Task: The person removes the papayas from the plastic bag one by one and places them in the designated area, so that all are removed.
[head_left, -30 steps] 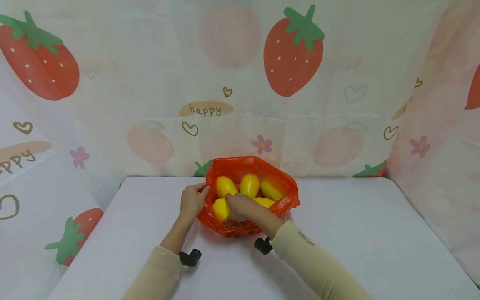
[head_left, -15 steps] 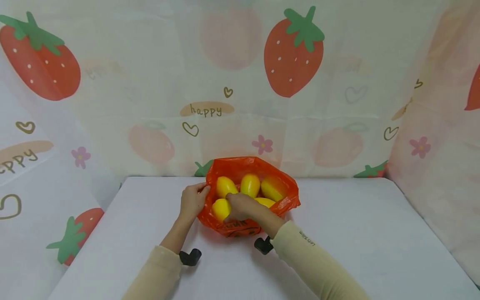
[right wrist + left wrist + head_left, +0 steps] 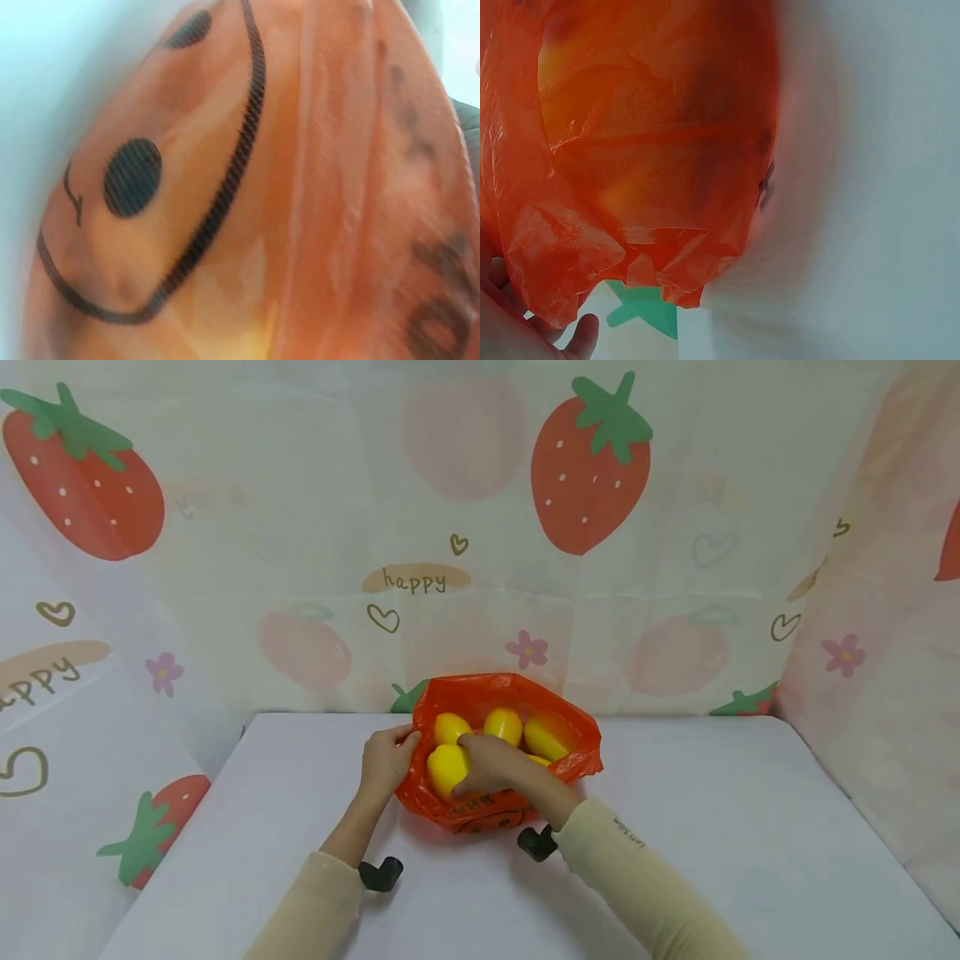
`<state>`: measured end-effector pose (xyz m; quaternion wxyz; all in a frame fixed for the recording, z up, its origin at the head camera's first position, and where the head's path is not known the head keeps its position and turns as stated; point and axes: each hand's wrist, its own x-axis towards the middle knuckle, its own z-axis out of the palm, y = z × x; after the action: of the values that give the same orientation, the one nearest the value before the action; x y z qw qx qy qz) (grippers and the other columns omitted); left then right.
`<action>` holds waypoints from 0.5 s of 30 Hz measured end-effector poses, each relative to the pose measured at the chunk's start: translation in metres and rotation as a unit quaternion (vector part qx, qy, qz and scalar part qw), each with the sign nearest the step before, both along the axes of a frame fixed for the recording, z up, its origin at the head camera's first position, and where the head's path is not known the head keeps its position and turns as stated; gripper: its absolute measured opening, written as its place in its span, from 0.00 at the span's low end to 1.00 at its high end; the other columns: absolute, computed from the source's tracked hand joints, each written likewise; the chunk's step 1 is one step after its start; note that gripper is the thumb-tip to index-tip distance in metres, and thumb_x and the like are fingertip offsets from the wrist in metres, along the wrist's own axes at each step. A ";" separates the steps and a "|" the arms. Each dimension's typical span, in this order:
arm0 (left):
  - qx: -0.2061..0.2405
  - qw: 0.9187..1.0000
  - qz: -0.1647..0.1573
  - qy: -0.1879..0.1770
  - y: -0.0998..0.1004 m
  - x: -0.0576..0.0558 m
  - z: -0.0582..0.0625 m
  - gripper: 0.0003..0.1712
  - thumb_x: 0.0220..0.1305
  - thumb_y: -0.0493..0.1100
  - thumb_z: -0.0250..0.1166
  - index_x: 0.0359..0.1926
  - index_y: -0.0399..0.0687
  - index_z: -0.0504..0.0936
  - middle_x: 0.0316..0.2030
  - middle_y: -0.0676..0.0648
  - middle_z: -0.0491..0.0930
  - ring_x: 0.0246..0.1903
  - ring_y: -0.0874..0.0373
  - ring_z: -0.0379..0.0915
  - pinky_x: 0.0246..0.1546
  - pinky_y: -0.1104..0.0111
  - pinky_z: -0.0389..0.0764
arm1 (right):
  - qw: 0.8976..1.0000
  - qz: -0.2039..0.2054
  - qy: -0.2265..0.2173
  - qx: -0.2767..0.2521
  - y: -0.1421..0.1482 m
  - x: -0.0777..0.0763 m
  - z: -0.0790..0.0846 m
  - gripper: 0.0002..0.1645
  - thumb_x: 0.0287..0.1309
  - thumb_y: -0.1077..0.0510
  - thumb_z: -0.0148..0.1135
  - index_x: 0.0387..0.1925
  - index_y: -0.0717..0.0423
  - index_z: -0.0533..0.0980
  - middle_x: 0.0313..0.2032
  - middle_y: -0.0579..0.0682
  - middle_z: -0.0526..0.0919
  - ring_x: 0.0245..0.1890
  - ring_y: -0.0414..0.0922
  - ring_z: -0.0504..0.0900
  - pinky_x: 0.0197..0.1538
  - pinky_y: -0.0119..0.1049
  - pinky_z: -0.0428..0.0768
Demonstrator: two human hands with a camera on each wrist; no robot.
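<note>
White table (image 3: 750, 827), lower frame: I see left hand (image 3: 386, 764) pinching red plastic bag (image 3: 483, 692), right hand (image 3: 493, 763) gripping mango (image 3: 446, 770) immediately frame-left.

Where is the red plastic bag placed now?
In the head view, the red plastic bag sits below centre on the white table, the left hand at its left rim and the right hand inside.

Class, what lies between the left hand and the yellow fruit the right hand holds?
In the head view, the side of the red bag lies between the left hand and that fruit.
</note>
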<state>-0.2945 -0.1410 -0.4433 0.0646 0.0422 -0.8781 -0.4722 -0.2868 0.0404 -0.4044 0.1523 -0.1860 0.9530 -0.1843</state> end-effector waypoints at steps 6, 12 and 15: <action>0.006 1.000 0.001 -0.004 0.000 0.000 0.000 0.21 0.71 0.46 0.56 0.59 0.40 0.78 0.54 0.37 0.81 0.49 0.44 0.81 0.50 0.56 0.83 | 1.000 0.007 0.006 -0.017 0.007 0.002 0.008 0.53 0.45 0.40 0.75 0.69 0.54 0.62 0.57 0.51 0.78 0.51 0.48 0.76 0.61 0.47 0.77; 0.002 1.000 -0.002 0.009 -0.001 0.000 -0.001 0.21 0.71 0.46 0.57 0.58 0.39 0.79 0.54 0.37 0.81 0.50 0.44 0.80 0.51 0.55 0.83 | 0.999 -0.008 0.012 -0.042 0.016 0.004 0.019 0.53 0.46 0.41 0.75 0.70 0.51 0.61 0.56 0.50 0.77 0.52 0.49 0.74 0.58 0.49 0.78; -0.004 1.000 -0.001 0.016 -0.002 -0.001 -0.002 0.21 0.70 0.45 0.57 0.58 0.39 0.79 0.54 0.36 0.81 0.52 0.43 0.79 0.52 0.54 0.82 | 0.998 0.003 0.027 -0.055 0.020 0.003 0.023 0.53 0.46 0.41 0.74 0.70 0.51 0.61 0.56 0.50 0.77 0.52 0.49 0.74 0.57 0.47 0.78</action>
<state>-0.2953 -0.1427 -0.4454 0.0785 0.0329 -0.8790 -0.4691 -0.2838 0.0609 -0.3813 0.1168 -0.2017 0.9445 -0.2314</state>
